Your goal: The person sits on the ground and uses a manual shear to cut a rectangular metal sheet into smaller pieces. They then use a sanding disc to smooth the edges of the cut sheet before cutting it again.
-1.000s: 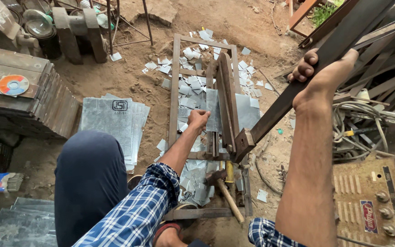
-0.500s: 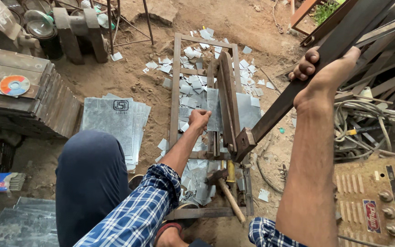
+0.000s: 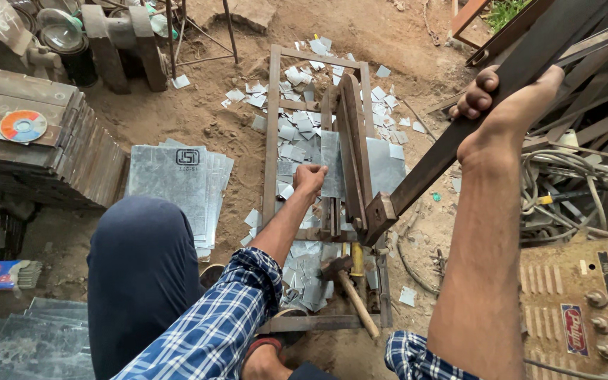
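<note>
My right hand [image 3: 504, 105] grips the long rusty lever handle [image 3: 459, 137] of a metal shear, raised up to the right. The lever runs down to the shear's blade [image 3: 352, 151], which stands in a rusty frame [image 3: 271, 134] on the dirt. My left hand [image 3: 309, 179] presses a grey metal sheet strip [image 3: 333, 162] against the blade's left side. Several small cut sheet pieces [image 3: 297, 130] lie scattered inside and around the frame.
A stack of grey sheets [image 3: 177, 179] lies left of the frame. A hammer [image 3: 346, 288] rests at the frame's near end. Stacked rusty plates with a disc [image 3: 24, 125] stand at left, a machine with knobs [image 3: 585, 309] at right, cables [image 3: 564, 197] beside it.
The lever and my right hand stay raised with almost no movement. My left hand has shifted slightly on the sheet strip at the blade.
</note>
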{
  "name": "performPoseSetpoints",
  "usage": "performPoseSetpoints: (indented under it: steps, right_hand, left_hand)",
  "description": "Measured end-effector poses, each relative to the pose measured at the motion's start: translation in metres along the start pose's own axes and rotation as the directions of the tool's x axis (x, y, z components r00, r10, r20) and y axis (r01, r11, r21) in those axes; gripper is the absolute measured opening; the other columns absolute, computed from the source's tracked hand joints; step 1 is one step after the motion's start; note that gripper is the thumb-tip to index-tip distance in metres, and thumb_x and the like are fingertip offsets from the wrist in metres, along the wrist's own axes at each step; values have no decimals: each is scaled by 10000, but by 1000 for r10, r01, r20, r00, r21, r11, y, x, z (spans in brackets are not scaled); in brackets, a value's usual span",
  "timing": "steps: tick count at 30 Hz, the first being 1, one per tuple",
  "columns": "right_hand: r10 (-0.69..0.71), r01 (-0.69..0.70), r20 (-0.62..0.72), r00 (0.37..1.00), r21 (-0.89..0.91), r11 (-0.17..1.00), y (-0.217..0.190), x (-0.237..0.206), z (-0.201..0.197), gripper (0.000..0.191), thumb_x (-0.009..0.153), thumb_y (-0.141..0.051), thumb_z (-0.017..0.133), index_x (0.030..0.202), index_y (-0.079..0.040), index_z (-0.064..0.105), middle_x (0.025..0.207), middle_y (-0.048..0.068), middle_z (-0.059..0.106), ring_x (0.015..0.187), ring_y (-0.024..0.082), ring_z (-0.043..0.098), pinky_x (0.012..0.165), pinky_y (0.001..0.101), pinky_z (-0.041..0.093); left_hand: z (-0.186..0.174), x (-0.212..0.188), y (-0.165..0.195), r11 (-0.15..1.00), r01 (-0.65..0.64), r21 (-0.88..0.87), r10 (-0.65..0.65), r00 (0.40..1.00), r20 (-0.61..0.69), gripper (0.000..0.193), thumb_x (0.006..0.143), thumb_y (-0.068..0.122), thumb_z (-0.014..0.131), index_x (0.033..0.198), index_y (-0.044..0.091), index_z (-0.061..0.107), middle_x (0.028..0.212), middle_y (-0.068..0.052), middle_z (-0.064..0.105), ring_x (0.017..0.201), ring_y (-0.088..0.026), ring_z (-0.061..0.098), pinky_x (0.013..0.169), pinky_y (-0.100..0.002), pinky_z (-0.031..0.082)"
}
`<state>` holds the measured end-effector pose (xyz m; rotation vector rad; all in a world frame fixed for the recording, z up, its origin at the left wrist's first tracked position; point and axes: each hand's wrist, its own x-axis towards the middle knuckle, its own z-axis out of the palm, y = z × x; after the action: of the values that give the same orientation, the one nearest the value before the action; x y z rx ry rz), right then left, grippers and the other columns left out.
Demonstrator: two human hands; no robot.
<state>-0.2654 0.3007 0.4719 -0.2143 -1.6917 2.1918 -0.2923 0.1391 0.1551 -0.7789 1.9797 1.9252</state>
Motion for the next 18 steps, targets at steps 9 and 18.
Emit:
performPoseSetpoints:
  steps: [9, 18]
  right_hand:
    - [11, -11, 10, 1000, -7, 1000, 1, 3, -2, 615, 1008, -671, 199, 742, -186, 467, 588, -45, 344, 494, 122, 278, 521, 336, 292]
    - [25, -25, 13, 1000, 8, 1000, 4, 7, -7, 652, 1011, -696, 185, 740, -178, 473, 586, -39, 342, 503, 128, 275, 543, 340, 303]
  left_hand:
    - [-1, -1, 2, 1000, 26, 7, -26, 1000, 12, 308, 847, 313, 822, 1080, 113, 795, 978, -87, 778, 809, -214, 738, 590, -353, 618]
    - [2, 4, -1, 1000, 30, 7, -30, 1000, -4, 316, 833, 316, 835, 1074, 114, 794, 962, -84, 777, 787, -211, 736, 572, -357, 620]
